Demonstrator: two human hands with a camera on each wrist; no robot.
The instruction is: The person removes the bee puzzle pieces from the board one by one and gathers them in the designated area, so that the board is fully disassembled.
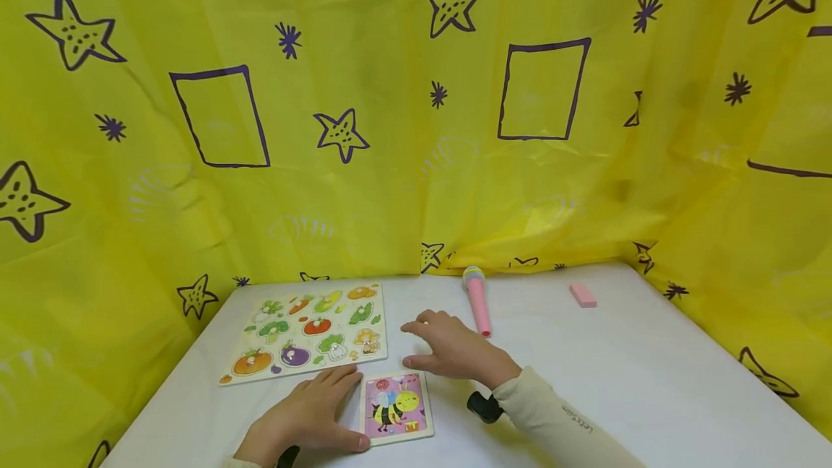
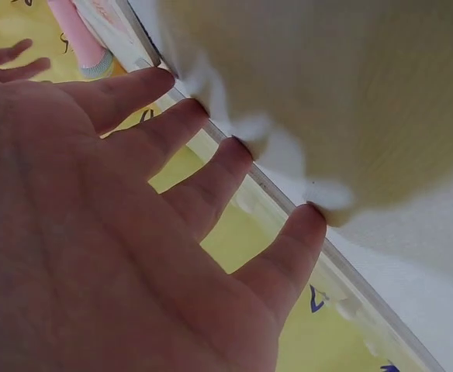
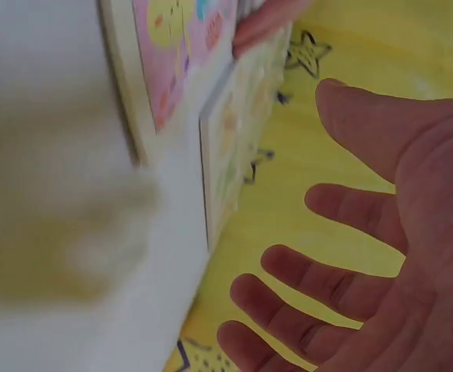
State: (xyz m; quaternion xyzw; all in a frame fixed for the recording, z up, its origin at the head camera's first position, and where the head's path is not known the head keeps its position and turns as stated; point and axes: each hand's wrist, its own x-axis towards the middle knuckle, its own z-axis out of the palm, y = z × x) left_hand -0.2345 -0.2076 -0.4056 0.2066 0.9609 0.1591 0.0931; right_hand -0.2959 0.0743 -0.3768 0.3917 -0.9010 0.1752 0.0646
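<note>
A small bee picture puzzle [image 1: 396,410] in a pale frame lies flat at the table's near side. My left hand [image 1: 308,410] is at its left edge, with the thumb tip at the lower left corner and the fingers stretched toward the vegetable puzzle board [image 1: 305,298]. In the left wrist view the fingers [image 2: 219,178] are spread and straight, fingertips right at a board's edge. My right hand [image 1: 455,349] hovers over the table just beyond the puzzle's upper right corner. Its fingers [image 3: 327,279] are spread, with nothing between them and the thumb.
A pink toy microphone [image 1: 477,302] lies beyond the right hand. Farther right is a pink block [image 1: 582,295]. A yellow curtain [image 1: 390,201] with drawn stars hangs around the white table [image 1: 617,367]. A dark band [image 1: 484,406] sits by the right wrist.
</note>
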